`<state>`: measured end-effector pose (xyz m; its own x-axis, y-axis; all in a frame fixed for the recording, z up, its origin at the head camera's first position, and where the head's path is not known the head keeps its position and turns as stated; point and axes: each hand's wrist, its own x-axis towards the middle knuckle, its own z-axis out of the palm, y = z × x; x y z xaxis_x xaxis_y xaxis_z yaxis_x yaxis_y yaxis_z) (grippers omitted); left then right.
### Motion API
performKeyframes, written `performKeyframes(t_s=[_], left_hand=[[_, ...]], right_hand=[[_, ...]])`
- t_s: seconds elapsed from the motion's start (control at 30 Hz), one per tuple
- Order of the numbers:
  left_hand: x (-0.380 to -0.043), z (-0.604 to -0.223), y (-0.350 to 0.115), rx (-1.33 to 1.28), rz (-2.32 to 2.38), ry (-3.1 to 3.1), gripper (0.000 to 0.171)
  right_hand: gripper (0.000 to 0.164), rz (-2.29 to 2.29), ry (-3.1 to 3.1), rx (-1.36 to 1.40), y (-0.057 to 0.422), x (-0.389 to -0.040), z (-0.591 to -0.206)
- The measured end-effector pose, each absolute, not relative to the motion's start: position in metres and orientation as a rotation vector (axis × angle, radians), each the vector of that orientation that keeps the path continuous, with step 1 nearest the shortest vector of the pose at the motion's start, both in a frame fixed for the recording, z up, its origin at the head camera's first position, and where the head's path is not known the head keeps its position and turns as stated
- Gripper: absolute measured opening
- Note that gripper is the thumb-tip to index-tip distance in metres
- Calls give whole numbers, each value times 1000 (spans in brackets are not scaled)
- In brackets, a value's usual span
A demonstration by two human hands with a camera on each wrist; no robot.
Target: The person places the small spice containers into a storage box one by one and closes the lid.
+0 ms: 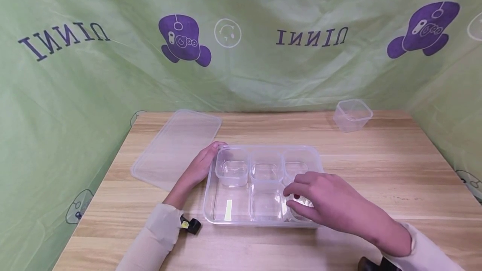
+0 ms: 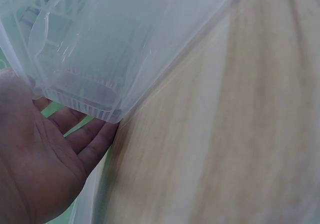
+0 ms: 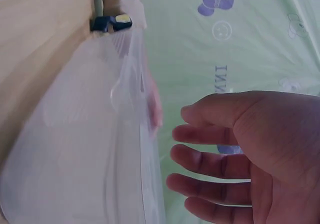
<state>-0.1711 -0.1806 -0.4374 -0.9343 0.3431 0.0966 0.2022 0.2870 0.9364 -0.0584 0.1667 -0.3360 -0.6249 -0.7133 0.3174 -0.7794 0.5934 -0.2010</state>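
Note:
A clear plastic box (image 1: 230,223) stands on the table, with several small clear tubs inside. Three of them form the far row, among them the far-left tub (image 1: 232,175). In the near row there is a middle tub (image 1: 265,206), and a partly hidden one at the right. My left hand (image 1: 201,166) rests against the box's far-left corner; the left wrist view shows its fairly straight fingers (image 2: 95,144) touching the outside. Over the near-right part of the box hovers my right hand (image 1: 324,200), fingers loosely bent, thumb apart, nothing between them.
A flat translucent lid (image 1: 169,149) lies left of the box. One more small clear tub (image 1: 352,116) stands near the table's back right edge. Green printed cloth (image 1: 256,78) hangs behind and beside the wooden table (image 1: 395,158).

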Motion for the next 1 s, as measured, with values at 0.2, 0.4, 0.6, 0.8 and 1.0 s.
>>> performKeyframes(t_s=[0.2,0.4,0.6,0.8,1.0], left_hand=[[-172,-437,-181,549,1729,2419,49],[-172,-437,-180,541,1733,2409,50],[-169,-437,-181,526,1745,2397,49],[-169,-437,-181,513,1758,2387,48],[-172,-438,-181,519,1741,2400,49]], right_hand=[[12,473,-2626,1172,175,-72,-338],[13,460,-2631,1049,185,-90,-344],[20,484,-2636,954,195,-106,-351],[24,514,-2611,870,205,-121,-358],[21,564,-2570,784,216,-135,-365]])
